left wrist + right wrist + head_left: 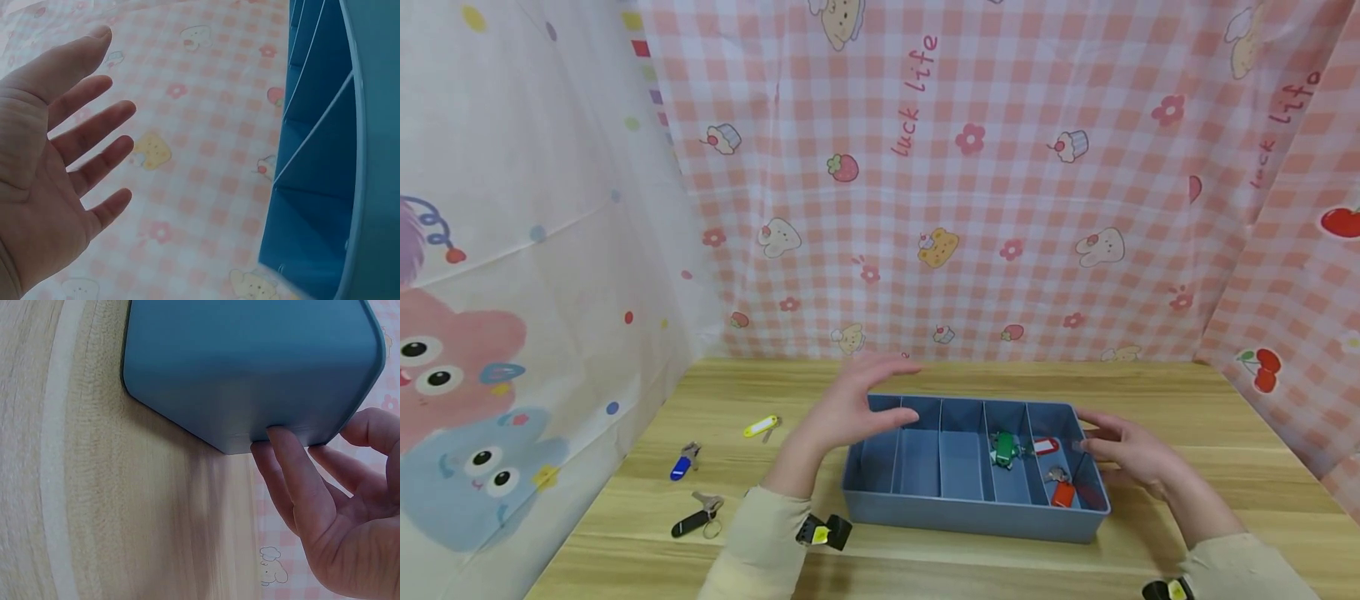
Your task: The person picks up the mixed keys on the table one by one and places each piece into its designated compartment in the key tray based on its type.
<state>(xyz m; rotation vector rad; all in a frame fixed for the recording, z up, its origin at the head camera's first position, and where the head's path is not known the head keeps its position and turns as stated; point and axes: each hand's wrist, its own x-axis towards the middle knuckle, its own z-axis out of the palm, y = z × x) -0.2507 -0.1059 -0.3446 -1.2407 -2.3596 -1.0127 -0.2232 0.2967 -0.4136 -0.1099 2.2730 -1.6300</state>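
Observation:
A blue-grey compartment box stands on the table, split by upright dividers. My left hand is raised over its left end, thumb and fingers spread apart with nothing between them; the left wrist view shows the palm beside the box. At the box's right end my right hand grips the wall, thumb at the rim and fingers against the outside. The rightmost compartment holds a red-framed key tag and an orange-red key tag with keys. A green key tag lies in the compartment beside it.
Left of the box lie a yellow key tag, a blue key tag and a black key tag, each with keys. Patterned cloth hangs behind the wooden table and along both sides.

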